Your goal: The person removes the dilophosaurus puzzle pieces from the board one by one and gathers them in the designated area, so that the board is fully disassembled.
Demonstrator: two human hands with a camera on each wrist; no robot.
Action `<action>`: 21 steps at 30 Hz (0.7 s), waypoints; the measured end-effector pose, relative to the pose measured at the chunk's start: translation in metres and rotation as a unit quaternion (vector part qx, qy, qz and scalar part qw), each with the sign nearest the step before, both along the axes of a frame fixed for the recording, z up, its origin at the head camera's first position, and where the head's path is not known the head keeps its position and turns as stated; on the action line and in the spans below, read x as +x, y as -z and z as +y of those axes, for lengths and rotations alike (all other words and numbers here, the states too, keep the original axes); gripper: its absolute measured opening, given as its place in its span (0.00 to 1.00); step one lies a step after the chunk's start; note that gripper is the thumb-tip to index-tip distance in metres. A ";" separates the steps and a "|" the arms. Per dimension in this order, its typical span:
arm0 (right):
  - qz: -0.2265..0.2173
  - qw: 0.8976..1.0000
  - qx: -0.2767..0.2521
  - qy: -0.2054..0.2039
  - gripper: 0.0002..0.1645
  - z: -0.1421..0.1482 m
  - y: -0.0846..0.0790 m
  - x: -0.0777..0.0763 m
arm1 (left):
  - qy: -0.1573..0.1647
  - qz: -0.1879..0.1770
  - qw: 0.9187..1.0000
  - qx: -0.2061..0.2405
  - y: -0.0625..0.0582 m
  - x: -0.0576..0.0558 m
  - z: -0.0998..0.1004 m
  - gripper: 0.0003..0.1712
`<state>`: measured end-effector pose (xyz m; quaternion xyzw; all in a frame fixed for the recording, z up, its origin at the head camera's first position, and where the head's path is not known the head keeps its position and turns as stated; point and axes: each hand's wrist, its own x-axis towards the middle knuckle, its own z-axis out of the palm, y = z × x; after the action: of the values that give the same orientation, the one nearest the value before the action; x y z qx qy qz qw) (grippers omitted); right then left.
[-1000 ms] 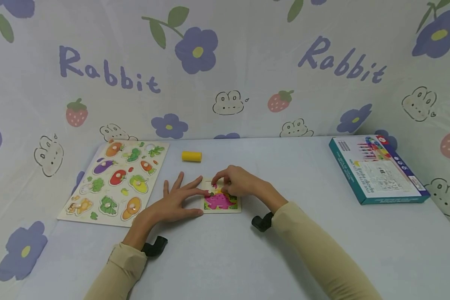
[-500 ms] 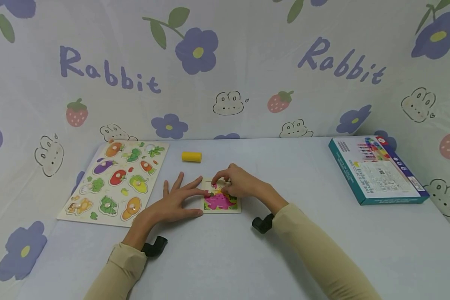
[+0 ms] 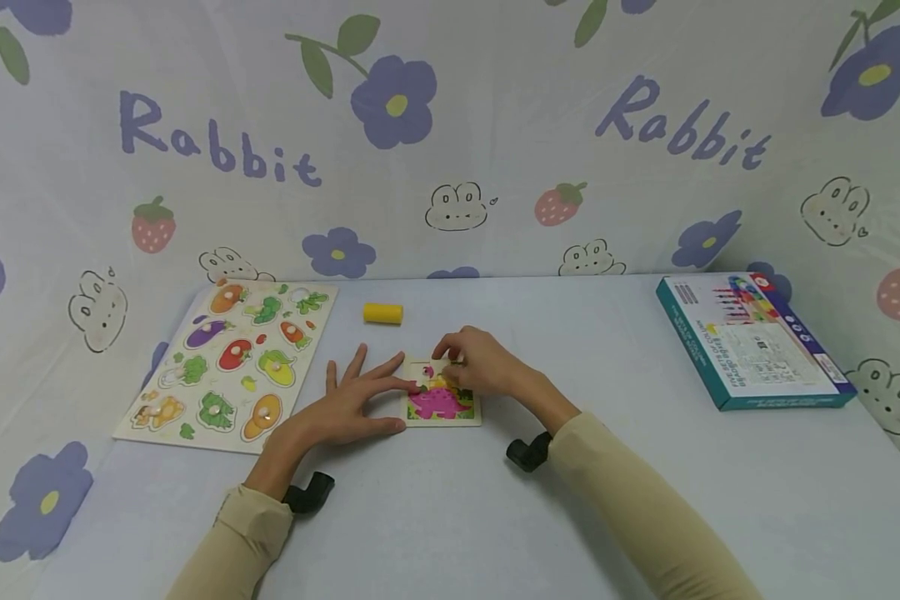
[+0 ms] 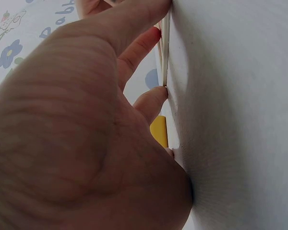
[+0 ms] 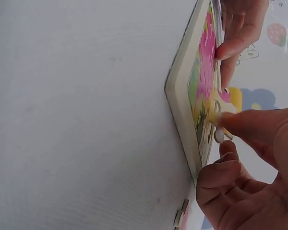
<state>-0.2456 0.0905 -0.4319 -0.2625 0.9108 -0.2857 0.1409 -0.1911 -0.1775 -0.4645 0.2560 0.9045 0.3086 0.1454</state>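
Note:
A small square jigsaw puzzle (image 3: 440,408) with a pink dinosaur picture lies in front of me, in a pale wooden frame. My left hand (image 3: 352,408) is spread at its left side, forefinger resting on the picture and thumb at the near left corner. In the left wrist view, fingertips meet the puzzle's edge (image 4: 165,57). My right hand (image 3: 487,362) is over the upper right part. Between thumb and fingers it pinches a jigsaw piece (image 5: 236,98), yellow and pink, which stands tilted above the board in the right wrist view. The right fingers hide that corner in the head view.
A yellow cylinder (image 3: 383,313) lies behind the puzzle. At the left is a wooden vegetable peg puzzle (image 3: 247,387). A flat teal-edged box (image 3: 757,342) lies at the far right. A small pink-faced piece (image 5: 182,215) lies on the table in the right wrist view.
My right hand has shifted slightly to the right, its forefinger drawn away from the upper left of the puzzle. The left hand has stayed in place.

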 end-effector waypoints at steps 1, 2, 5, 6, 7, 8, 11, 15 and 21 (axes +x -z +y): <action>0.003 1.000 -0.004 0.003 0.16 0.000 0.000 0.000 | 0.001 0.000 1.000 0.001 0.000 0.000 0.000 0.30; 0.004 1.000 -0.007 0.006 0.15 0.001 0.000 0.001 | 0.000 0.000 1.000 0.001 0.000 0.000 0.000 0.30; -0.001 1.000 -0.017 0.013 0.14 0.002 -0.002 0.002 | 0.001 0.000 1.000 0.002 0.000 0.000 0.000 0.31; -0.002 1.000 -0.020 0.013 0.13 0.002 -0.002 0.002 | 0.000 -0.001 1.000 0.002 -0.001 0.000 0.000 0.31; -0.004 1.000 -0.022 0.013 0.13 0.002 -0.002 0.002 | 0.000 -0.001 1.000 0.002 0.000 0.000 0.000 0.31; -0.005 1.000 -0.024 0.014 0.13 0.002 -0.002 0.002 | 0.000 0.000 1.000 0.002 0.000 0.000 0.000 0.31; -0.004 0.999 -0.027 0.021 0.13 0.002 -0.001 0.002 | -0.001 -0.001 1.000 0.002 0.000 0.001 0.000 0.31; -0.005 0.999 -0.029 0.034 0.12 0.002 0.001 0.001 | 0.000 -0.001 1.000 0.004 0.000 0.001 0.000 0.30; -0.010 0.998 -0.039 0.043 0.13 0.005 0.002 -0.001 | 0.000 -0.001 1.000 0.003 0.000 0.000 0.000 0.30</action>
<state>-0.2462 0.0958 -0.4336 -0.2257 0.9081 -0.3291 0.1271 -0.1908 -0.1779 -0.4647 0.2563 0.9035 0.3111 0.1459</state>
